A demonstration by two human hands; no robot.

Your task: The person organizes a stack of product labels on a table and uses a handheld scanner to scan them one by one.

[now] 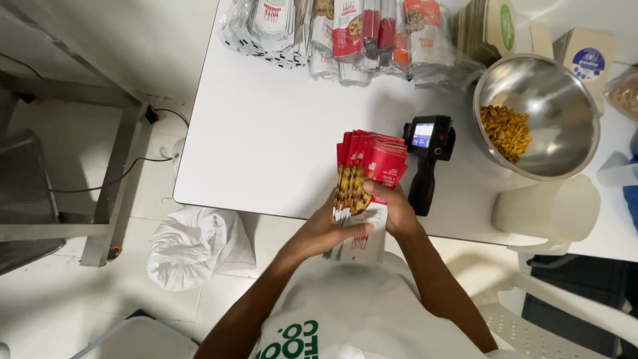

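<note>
Both my hands hold a fanned stack of flat red and white snack pouches (367,166) over the near edge of the white table (266,139). My left hand (330,229) supports the stack from below and the left. My right hand (393,207) grips it from the right, thumb laid across the top pouch. Just right of the stack, a black handheld device with a small lit screen (428,149) lies on the table.
A steel bowl (558,93) with golden snack pieces sits at the right, a translucent plastic jug (548,213) in front of it. More bagged pouches (345,33) and cardboard boxes (505,26) line the far edge. A white bag (193,246) lies on the floor, near a metal stand (100,166).
</note>
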